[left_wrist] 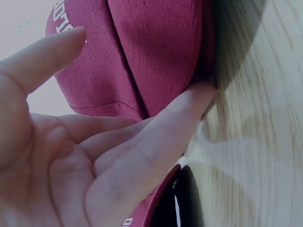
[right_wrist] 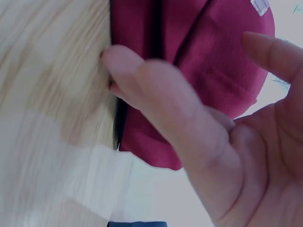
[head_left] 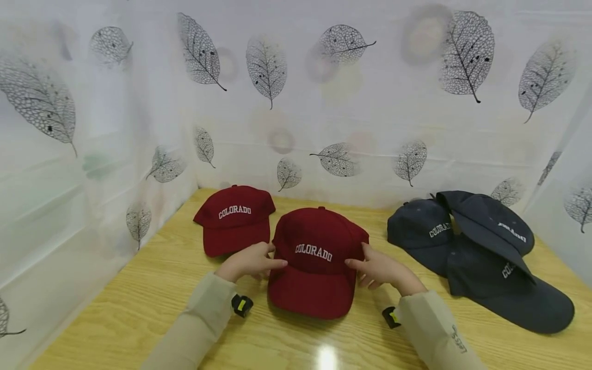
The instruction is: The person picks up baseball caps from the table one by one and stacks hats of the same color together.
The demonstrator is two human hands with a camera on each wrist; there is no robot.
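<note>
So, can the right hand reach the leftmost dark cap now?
Probably yes: only bare table shows between the right hand and the left side of the leftmost dark cap; the other dark caps crowd its right side.

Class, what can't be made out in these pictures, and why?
Head: lettering's end on the lower dark cap, covered by the top dark cap.
Left wrist: some lettering on the front red cap, cut off by the top edge.
Right wrist: what the dark blue thing is, cut off by the bottom edge.
</note>
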